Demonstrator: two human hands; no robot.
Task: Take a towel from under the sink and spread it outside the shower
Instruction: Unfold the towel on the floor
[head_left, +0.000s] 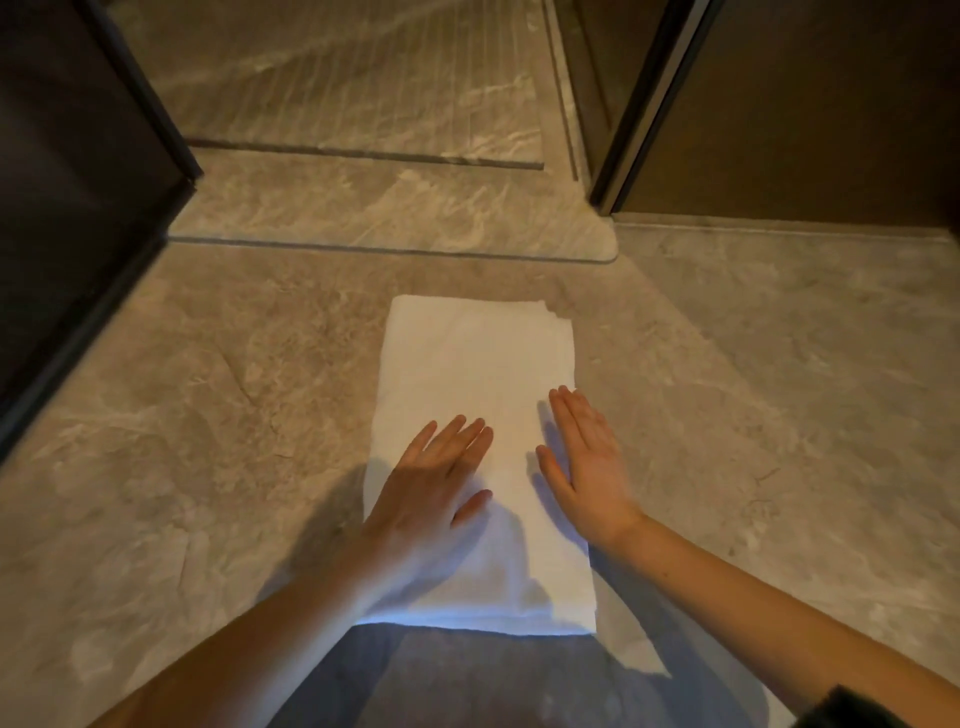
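- Head camera shows us the white towel (472, 353) folded long on the marble floor (208, 415), just near of the shower threshold (395, 208).
- We judge it could bunch or skid if our palms push unevenly on smooth stone.
- Our left hand (436, 478) lies flat on it, fingers straight, gripping nothing.
- Our right hand (589, 467) tilts at its right edge, fingers straight, likewise released.

No readable text, no labels — nothing legible
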